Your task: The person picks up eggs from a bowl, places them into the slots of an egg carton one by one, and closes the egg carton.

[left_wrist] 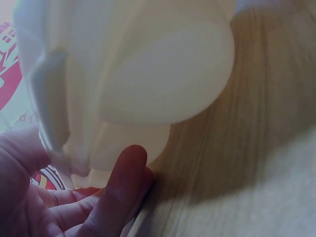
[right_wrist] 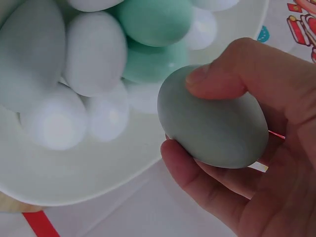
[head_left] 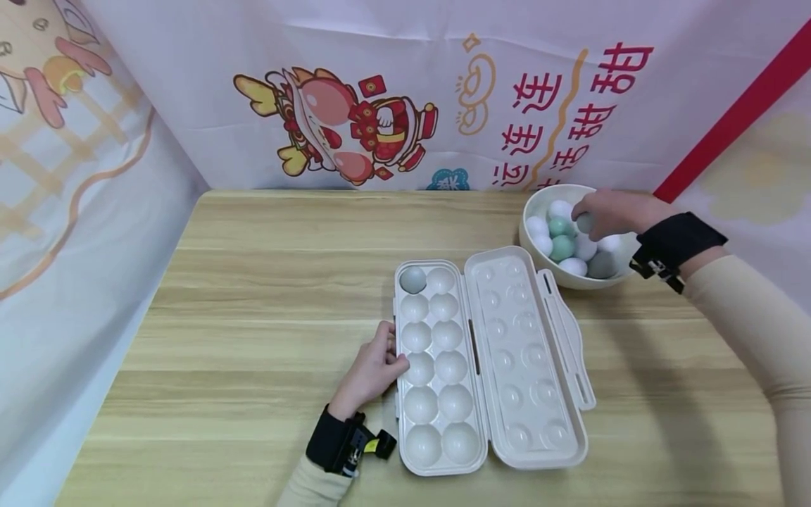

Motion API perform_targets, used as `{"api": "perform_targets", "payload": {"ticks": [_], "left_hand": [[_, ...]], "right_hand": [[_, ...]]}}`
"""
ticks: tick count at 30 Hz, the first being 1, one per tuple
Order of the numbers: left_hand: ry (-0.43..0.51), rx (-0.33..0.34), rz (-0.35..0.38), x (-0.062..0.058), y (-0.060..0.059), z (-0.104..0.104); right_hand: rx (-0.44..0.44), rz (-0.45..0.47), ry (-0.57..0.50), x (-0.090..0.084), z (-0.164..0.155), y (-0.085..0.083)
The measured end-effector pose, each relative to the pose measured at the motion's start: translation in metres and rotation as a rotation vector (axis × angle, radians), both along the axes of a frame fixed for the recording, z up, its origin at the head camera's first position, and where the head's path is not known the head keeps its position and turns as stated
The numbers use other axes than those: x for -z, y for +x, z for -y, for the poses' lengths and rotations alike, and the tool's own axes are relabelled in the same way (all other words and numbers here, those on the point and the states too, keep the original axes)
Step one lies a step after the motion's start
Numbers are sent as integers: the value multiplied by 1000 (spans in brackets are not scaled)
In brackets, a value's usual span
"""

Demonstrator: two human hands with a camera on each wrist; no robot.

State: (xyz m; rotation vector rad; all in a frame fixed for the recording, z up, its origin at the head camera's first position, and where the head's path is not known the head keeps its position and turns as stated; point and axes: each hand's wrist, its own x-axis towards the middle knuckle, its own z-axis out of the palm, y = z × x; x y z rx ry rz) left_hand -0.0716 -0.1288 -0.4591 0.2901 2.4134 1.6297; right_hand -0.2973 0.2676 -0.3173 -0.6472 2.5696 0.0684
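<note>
Holding a grey egg (right_wrist: 213, 121) over the bowl (head_left: 529, 211), your right hand (head_left: 611, 211) pinches it. Left hand (head_left: 370, 366) rests relaxed against the open carton (head_left: 398, 338). Egg looks smooth, light, fragile: grip its middle, fingertips only, don't squeeze.

Light wooden tabletop (head_left: 266, 296), grain running left to right. Printed white backdrop (head_left: 190, 70) stands along the tabletop's far edge: cartoon dragon (head_left: 342, 127) in red and gold near centre, red characters (head_left: 564, 113) toward the right. A red diagonal stripe (head_left: 735, 113) runs down to the far right corner. Side curtain (head_left: 70, 211) with orange lattice print hangs along the left edge.
</note>
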Motion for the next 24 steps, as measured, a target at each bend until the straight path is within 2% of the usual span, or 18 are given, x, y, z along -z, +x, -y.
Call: {"api": "perform_targets", "payload": {"ticks": [8, 18, 24], "left_hand": [[-9, -3, -12, -2, -1, 1], [-9, -2, -13, 0, 0, 0], [-24, -2, -22, 0, 1, -1]], "right_hand": [[-11, 11, -51, -14, 15, 7], [-134, -32, -5, -29, 50, 20], [-133, -30, 6, -33, 65, 25]]}}
